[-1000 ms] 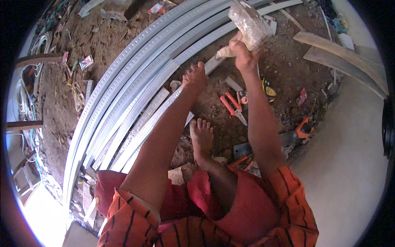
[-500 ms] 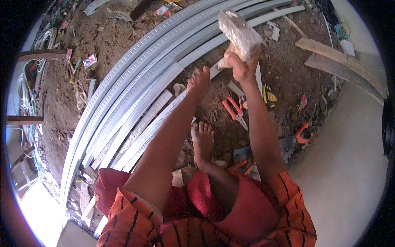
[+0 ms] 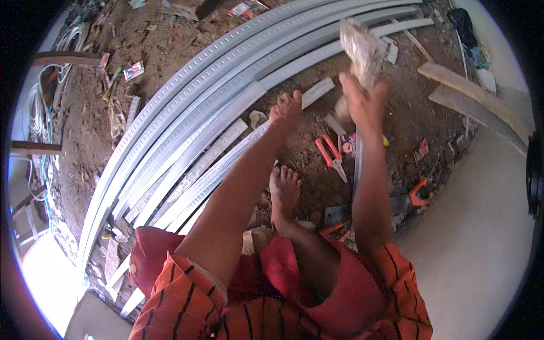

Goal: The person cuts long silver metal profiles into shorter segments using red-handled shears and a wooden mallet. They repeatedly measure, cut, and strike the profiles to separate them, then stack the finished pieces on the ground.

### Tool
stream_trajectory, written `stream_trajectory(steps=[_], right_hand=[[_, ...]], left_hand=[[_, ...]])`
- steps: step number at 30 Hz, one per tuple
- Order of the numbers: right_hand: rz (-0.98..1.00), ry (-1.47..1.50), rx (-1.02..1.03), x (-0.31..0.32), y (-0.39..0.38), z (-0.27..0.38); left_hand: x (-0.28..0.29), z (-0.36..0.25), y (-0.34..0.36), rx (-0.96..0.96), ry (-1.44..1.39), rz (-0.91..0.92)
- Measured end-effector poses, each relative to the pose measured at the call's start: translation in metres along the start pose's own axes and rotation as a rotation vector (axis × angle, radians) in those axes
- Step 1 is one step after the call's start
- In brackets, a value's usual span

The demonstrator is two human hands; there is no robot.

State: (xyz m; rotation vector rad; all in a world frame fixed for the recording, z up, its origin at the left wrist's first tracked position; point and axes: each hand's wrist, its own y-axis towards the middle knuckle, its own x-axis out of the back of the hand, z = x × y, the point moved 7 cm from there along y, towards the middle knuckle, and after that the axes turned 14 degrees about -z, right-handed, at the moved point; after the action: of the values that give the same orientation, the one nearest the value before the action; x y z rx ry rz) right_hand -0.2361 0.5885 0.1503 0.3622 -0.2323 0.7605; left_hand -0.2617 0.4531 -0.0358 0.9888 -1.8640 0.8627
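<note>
My right hand is closed around a mallet-like tool, raised and blurred. The tool's blocky whitish head looks wrapped in clear plastic, and a pale piece resembling its handle end shows below my fist. My left hand is closed over a narrow grey metal strip, whose far end sticks out past my fingers. Between my arms lie orange-handled snips with their blades toward me. My bare foot rests on the soil just below my left hand.
Long slotted metal channels curve across the left and far side. A handsaw with an orange handle lies by the wall at right. Wooden planks lean at far right. Coiled white cable lies far left on the soil.
My right hand and the mallet-like tool have moved right, and the head stands more upright. More of the strip's far end shows past my left hand. The whole view has shifted slightly.
</note>
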Motion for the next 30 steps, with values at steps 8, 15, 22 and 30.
stream_trajectory(steps=[8,15,22,30], right_hand=[[0.46,-0.923,0.101,0.043,-0.153,-0.069],[0.301,-0.432,0.146,-0.03,-0.111,0.02],[0.963,-0.341,0.644,-0.243,-0.195,0.073],[1.262,-0.429,0.965,-0.3,-0.291,0.044]], left_hand=[[0.007,0.019,0.003,0.095,-0.212,0.116],[0.034,0.019,-0.05,0.178,-0.273,0.174],[0.018,0.025,-0.089,0.084,-0.219,-0.002],[0.011,0.046,-0.106,0.1,-0.247,-0.106]])
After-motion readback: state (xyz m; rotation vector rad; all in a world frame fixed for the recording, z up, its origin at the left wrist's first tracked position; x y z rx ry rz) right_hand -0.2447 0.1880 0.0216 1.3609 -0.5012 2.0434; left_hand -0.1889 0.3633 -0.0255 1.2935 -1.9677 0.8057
